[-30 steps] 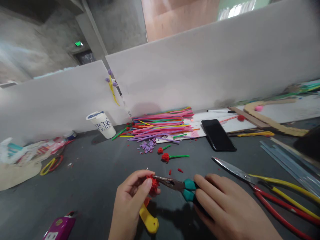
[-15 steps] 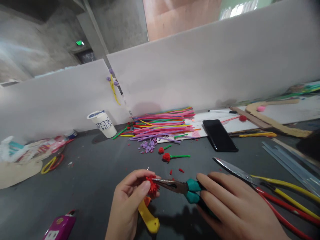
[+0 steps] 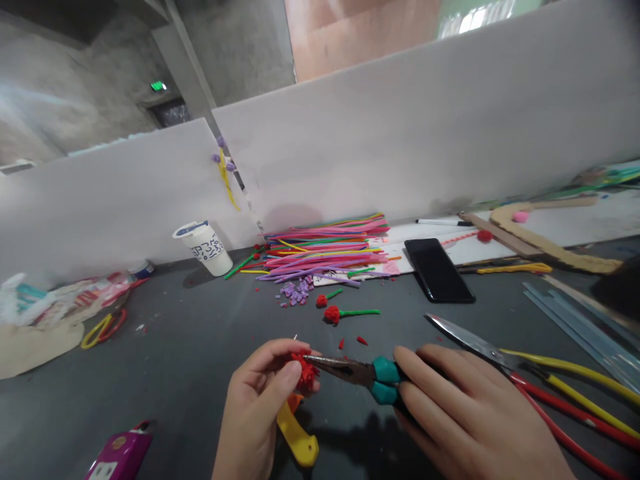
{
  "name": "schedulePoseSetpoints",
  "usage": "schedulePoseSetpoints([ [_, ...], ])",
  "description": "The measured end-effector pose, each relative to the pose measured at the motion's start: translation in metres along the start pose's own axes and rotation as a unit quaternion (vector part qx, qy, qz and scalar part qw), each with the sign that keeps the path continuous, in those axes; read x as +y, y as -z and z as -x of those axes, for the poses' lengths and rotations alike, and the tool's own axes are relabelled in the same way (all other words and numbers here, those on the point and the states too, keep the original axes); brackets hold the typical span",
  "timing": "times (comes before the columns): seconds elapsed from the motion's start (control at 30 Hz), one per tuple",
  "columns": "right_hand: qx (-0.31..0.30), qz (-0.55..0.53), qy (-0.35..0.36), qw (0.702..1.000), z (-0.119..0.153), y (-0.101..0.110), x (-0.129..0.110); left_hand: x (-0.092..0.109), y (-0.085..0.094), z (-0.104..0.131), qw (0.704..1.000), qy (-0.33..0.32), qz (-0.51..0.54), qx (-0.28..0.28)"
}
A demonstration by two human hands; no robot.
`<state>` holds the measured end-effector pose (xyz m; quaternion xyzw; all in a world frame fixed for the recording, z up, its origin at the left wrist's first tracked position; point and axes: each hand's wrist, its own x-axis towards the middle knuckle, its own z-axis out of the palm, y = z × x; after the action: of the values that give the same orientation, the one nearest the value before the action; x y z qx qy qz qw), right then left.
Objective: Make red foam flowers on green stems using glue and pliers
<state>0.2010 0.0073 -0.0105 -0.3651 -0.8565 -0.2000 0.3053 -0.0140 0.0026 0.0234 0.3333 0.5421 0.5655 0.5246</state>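
Note:
Between the thumb and fingers of my left hand (image 3: pixel 265 393) is a fuzzy red flower head (image 3: pixel 306 375), partly covered by the fingertips. My right hand (image 3: pixel 470 407) is wrapped around the teal-and-black handles of long-nose pliers (image 3: pixel 350 371). The pliers' narrow jaws point left, their tips touching the red flower head. A yellow handle with an orange part (image 3: pixel 299 437) shows just beneath the left hand; its kind is partly hidden. Beyond the hands lie a red flower on a green stem (image 3: pixel 332 315), a smaller one (image 3: pixel 321 301) and small red bits (image 3: pixel 362 341).
Large scissors (image 3: pixel 465 339) with red and yellow handles lie to the right, near a black phone (image 3: pixel 439 270). Colourful pipe cleaners (image 3: pixel 325 250) and purple bits (image 3: pixel 296 291) sit along the back. A patterned cup (image 3: pixel 204 250) stands left; a magenta box (image 3: pixel 120 455) is front left.

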Motion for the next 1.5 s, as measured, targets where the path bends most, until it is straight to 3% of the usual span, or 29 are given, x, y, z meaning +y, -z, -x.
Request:
schedulePoseSetpoints([
  [0.23, 0.052, -0.061, -0.057, 0.995, -0.008, 0.007, 0.001, 0.002, 0.000, 0.000, 1.000, -0.027, 0.010, 0.007],
  [0.43, 0.016, -0.188, -0.131, 0.973, -0.015, 0.014, 0.003, 0.003, -0.001, 0.003, 0.999, -0.042, 0.027, 0.015],
  [1.0, -0.020, -0.244, -0.134, 0.960, -0.016, 0.016, 0.001, 0.001, 0.002, 0.004, 0.996, -0.084, 0.004, -0.029],
  [1.23, -0.099, -0.311, -0.166, 0.931, -0.016, 0.017, 0.003, 0.001, 0.001, 0.003, 0.996, -0.080, 0.006, -0.029],
  [1.5, -0.066, -0.260, -0.141, 0.953, -0.015, 0.016, 0.002, 0.002, 0.000, 0.004, 0.997, -0.069, 0.022, -0.025],
])
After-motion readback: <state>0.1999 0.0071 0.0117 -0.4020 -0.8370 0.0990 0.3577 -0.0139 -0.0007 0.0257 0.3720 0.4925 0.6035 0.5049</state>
